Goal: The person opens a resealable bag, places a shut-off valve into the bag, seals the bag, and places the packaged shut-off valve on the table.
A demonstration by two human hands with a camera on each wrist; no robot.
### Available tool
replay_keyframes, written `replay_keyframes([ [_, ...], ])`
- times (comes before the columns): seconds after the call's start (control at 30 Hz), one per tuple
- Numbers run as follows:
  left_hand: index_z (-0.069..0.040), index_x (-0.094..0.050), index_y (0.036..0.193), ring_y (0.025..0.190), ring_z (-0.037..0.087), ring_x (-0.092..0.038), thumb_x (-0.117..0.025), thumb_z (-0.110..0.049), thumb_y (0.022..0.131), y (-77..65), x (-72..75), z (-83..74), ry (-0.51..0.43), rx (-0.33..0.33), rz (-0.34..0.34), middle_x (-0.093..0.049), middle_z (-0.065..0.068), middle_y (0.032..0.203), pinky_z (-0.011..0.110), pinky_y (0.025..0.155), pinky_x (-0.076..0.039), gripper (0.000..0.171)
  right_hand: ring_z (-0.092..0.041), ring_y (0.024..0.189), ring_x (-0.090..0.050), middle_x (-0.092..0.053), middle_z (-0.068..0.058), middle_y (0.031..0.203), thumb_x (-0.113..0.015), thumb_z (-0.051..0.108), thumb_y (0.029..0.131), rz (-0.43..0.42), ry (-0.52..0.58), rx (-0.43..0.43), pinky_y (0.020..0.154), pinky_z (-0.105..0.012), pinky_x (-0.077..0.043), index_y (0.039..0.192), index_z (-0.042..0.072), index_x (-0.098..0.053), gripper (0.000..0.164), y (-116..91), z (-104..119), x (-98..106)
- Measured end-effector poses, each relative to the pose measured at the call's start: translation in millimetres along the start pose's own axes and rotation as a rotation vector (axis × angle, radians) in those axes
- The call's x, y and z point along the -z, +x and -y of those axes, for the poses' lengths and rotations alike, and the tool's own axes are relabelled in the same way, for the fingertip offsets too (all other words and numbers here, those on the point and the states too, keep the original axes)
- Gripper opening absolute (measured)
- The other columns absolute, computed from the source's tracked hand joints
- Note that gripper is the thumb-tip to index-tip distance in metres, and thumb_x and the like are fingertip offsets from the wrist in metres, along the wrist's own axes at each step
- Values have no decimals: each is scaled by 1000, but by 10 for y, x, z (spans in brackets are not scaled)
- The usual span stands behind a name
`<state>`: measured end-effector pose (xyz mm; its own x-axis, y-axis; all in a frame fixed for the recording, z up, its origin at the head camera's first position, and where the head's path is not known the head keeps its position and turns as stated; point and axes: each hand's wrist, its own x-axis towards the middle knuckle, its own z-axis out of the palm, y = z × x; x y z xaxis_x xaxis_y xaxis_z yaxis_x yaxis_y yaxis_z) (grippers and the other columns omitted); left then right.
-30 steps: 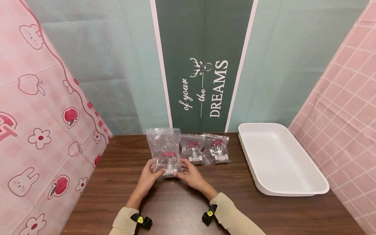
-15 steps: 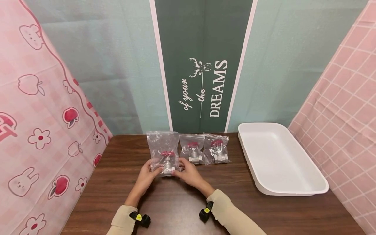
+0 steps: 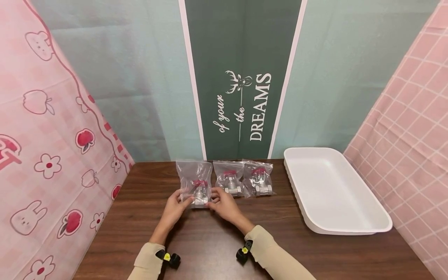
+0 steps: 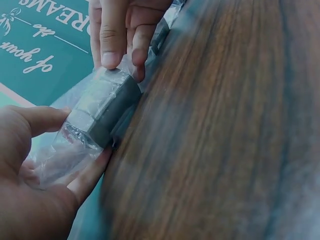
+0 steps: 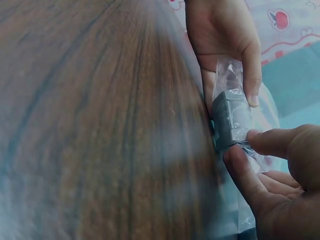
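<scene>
A metal valve with a red handwheel lies in a clear zip bag on the table's left part. My left hand grips the bag's lower left side, thumb over the valve's end. At the opposite end, my right hand pinches bag and valve between thumb and fingers. In the left wrist view the valve's grey hex body shows through the plastic, between both hands. The right wrist view shows that body low at the tabletop.
Two more bagged red-handled valves, a middle one and a right one, lie in a row to the right. A white tray stands farther right on the wooden table. Curtains hang behind and at both sides.
The bagged valve has shifted slightly left and away from me, and its bag top now lies lower and flatter, beside the middle bag. Both hands have moved with it, still holding.
</scene>
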<state>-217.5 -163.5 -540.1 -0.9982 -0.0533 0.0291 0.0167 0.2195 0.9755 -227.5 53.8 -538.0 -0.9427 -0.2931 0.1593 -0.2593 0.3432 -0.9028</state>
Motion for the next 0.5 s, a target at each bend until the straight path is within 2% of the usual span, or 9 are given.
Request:
replay_keyframes([
  [0.13,6,-65,131,90,-4,-66,-78,-6,96,30,-7,3,17,-21,-8,-78,24,115,14,78,-50,39,-29,90,-76,-74,-31,120,-78,-6,89,2,44,-1,75,-22,-62,135,-12,-59,51,8,7,3],
  [0.23,5,-65,132,96,-2,-67,-76,-6,97,49,-5,-5,9,-18,-4,-78,25,117,12,82,-50,38,-36,90,-77,-71,-34,123,-69,-13,92,5,78,12,75,-25,-64,138,-14,-56,48,18,16,-3],
  [0.37,6,-62,133,103,5,-69,-75,-4,98,75,-5,3,-12,4,-4,-76,28,122,12,84,-51,39,-40,89,-77,-69,-38,127,-57,-21,92,-11,92,23,75,-31,-65,140,-17,-55,48,22,27,-19],
  [0.5,6,-59,133,115,18,-71,-76,-5,97,100,-4,30,-18,21,-9,-73,28,127,11,85,-52,41,-42,87,-77,-68,-37,128,-57,-21,90,-37,94,29,75,-35,-66,138,-15,-56,48,14,18,-27],
])
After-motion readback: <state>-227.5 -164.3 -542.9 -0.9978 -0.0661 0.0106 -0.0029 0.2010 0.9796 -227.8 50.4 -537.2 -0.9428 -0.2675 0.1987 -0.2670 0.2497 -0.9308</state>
